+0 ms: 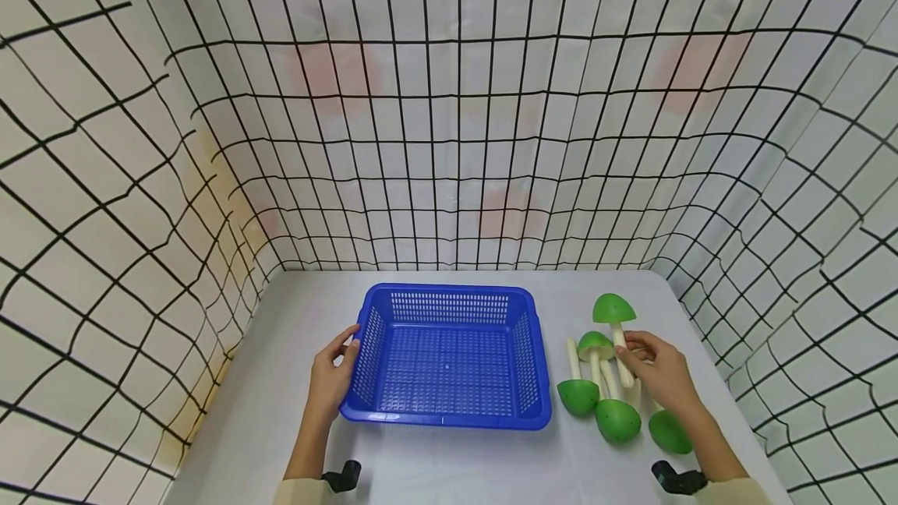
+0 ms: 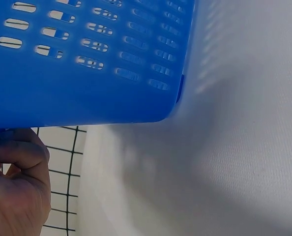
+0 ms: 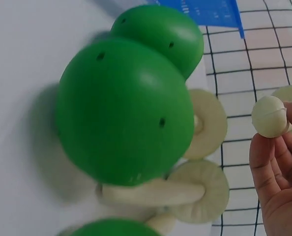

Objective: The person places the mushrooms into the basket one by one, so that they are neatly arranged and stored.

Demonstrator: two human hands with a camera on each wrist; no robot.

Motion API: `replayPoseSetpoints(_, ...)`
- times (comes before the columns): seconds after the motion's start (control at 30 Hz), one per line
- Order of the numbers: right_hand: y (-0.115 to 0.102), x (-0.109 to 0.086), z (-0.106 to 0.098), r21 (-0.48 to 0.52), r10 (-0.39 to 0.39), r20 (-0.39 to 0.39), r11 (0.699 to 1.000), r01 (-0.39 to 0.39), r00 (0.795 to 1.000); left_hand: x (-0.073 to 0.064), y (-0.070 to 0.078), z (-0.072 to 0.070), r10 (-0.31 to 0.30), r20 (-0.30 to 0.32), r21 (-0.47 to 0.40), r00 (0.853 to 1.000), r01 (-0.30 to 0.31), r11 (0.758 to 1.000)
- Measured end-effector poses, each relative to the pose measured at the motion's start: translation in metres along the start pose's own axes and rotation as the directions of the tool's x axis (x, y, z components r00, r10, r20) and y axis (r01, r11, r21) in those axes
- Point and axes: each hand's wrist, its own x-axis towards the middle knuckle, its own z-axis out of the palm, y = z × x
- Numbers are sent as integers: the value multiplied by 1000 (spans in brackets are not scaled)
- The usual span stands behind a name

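My left hand [image 1: 328, 380] grips the left rim of an empty blue plastic basket [image 1: 449, 418], thumb and fingers at its edge. In the left wrist view, curled fingers [image 2: 25, 152] meet the basket's slotted wall [image 2: 77, 93]. At the right, my right hand [image 1: 661, 374] pinches the white stem of a green-capped toy mushroom [image 1: 613, 309], its cap pointing away from me. The right wrist view shows the round end of that stem [image 3: 270, 117] between thumb and fingers. Several similar mushrooms [image 1: 617, 422] lie beneath and beside this hand, some with caps toward me.
A white-covered table [image 1: 393, 462] bears everything. Black grid netting [image 1: 459, 158] over white cloth encloses the back and both sides. Another mushroom cap [image 1: 669, 432] lies close under the right forearm. A black wrist mount [image 1: 342, 477] sits on the left wrist, with a matching one [image 1: 677, 478] on the right.
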Motion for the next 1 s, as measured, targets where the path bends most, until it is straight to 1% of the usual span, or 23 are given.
replayPoseSetpoints(0.17,-12,3,6,51,10,10,999,-10,1000,1,-1,0,0,1,-15,1000,0,1000)
replayPoseSetpoints(0.3,-19,5,12,92,2,20,996,-4,1000,1,-2,1,-1,9,-23,1000,1,1000)
replayPoseSetpoints(0.5,-30,9,22,132,1,43,991,-6,999,0,-2,0,4,8,-36,1000,-4,999)
replayPoseSetpoints(0.7,-49,11,31,223,15,79,974,-33,997,-1,-1,1,2,11,-42,1000,-2,999)
replayPoseSetpoints(0.87,-64,12,40,248,34,99,967,-58,994,-2,0,1,-2,9,-41,1000,2,999)
replayPoseSetpoints(1.0,-73,13,50,272,27,111,961,-57,993,-3,2,0,-7,11,-37,1000,7,999)
